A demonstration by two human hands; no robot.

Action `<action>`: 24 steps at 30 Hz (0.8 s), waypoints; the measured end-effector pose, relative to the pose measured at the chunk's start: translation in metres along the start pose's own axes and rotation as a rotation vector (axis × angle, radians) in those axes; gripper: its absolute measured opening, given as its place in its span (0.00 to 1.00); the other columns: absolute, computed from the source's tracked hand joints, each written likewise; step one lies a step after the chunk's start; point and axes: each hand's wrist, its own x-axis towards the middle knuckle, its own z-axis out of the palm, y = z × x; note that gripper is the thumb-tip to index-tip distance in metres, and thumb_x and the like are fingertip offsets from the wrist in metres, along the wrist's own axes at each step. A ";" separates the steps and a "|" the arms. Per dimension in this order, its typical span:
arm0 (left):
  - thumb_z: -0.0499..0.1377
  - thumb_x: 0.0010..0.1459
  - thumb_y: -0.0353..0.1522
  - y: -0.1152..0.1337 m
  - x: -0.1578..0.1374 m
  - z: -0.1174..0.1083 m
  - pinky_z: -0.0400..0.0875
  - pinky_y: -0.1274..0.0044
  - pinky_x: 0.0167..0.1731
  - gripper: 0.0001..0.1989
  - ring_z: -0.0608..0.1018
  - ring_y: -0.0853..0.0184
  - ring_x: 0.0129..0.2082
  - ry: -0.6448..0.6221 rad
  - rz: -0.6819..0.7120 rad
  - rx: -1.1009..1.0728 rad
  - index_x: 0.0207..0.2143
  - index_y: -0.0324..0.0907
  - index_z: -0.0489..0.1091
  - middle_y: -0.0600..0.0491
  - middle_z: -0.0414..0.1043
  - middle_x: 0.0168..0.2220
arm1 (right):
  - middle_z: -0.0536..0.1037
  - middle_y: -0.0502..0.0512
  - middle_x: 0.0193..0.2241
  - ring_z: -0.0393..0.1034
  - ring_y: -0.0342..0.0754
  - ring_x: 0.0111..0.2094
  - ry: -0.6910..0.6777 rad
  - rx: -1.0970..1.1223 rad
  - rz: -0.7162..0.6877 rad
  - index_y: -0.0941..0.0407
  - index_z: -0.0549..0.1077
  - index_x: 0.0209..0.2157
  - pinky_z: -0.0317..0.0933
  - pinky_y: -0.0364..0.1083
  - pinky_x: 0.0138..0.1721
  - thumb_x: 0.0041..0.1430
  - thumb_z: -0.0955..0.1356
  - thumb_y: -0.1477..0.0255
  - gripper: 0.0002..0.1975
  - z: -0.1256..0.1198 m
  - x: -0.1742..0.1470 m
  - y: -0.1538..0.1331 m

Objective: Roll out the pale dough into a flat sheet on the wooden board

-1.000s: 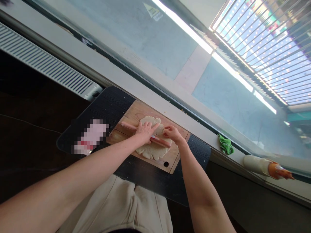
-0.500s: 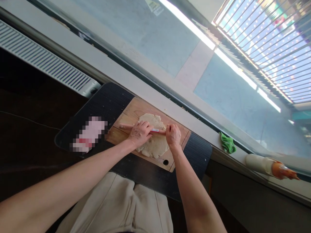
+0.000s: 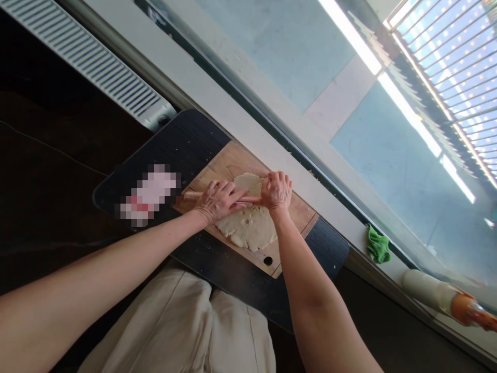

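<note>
A flat sheet of pale dough (image 3: 252, 228) with ragged edges lies on a wooden cutting board (image 3: 221, 168). Across the dough runs a thin rolling pin (image 3: 252, 200), a label showing between the hands. My left hand (image 3: 220, 199) rests over the pin's left part, fingers bent around it and thumb along it. Closed over the pin's right end is my right hand (image 3: 277, 190), which hides that end. The dough's far part shows beyond the pin, its wider part on my side.
The board lies on a small dark table (image 3: 155, 150). A blurred-out pinkish item (image 3: 151, 191) is on its left. Along the windowsill (image 3: 248, 134) are a green cloth (image 3: 377, 244) and a white bottle with an orange top (image 3: 427, 290). A radiator (image 3: 93, 57) stands at upper left.
Both hands have pushed the rolling pin away from me, toward the dough's far edge. More dough shows on the near side. The camera view has shifted and tilted a little.
</note>
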 end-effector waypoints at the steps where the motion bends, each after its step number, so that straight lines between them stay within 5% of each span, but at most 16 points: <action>1: 0.43 0.62 0.49 0.002 -0.001 0.000 0.60 0.61 0.43 0.27 0.67 0.54 0.44 0.000 -0.009 0.002 0.58 0.50 0.64 0.44 0.68 0.44 | 0.70 0.58 0.43 0.59 0.53 0.46 0.002 0.009 -0.004 0.55 0.69 0.42 0.51 0.50 0.48 0.62 0.59 0.70 0.11 -0.001 -0.004 0.001; 7: 0.45 0.63 0.41 0.014 -0.018 0.006 0.58 0.61 0.51 0.25 0.66 0.55 0.51 0.034 -0.009 -0.037 0.61 0.48 0.59 0.44 0.67 0.50 | 0.67 0.58 0.50 0.58 0.52 0.49 0.022 0.028 -0.003 0.54 0.67 0.48 0.50 0.50 0.50 0.61 0.59 0.73 0.15 -0.001 -0.041 0.003; 14: 0.48 0.59 0.51 -0.003 0.025 -0.008 0.41 0.56 0.62 0.32 0.56 0.53 0.62 0.111 -0.042 -0.071 0.61 0.45 0.58 0.44 0.57 0.61 | 0.68 0.59 0.48 0.58 0.54 0.49 0.032 0.039 -0.030 0.56 0.65 0.50 0.50 0.51 0.51 0.59 0.59 0.74 0.17 0.002 0.025 0.001; 21: 0.50 0.60 0.44 0.012 -0.002 0.000 0.41 0.57 0.63 0.30 0.54 0.55 0.64 0.089 -0.044 -0.117 0.62 0.43 0.56 0.45 0.55 0.64 | 0.68 0.60 0.47 0.58 0.53 0.48 0.021 0.029 -0.031 0.56 0.68 0.46 0.51 0.51 0.49 0.60 0.58 0.73 0.14 -0.002 -0.016 0.004; 24: 0.49 0.60 0.45 0.009 0.005 0.000 0.40 0.57 0.64 0.32 0.54 0.55 0.65 0.090 -0.043 -0.113 0.63 0.40 0.55 0.44 0.54 0.64 | 0.68 0.59 0.46 0.59 0.53 0.47 0.030 0.025 -0.035 0.56 0.68 0.46 0.51 0.50 0.49 0.61 0.58 0.72 0.14 0.000 -0.006 0.004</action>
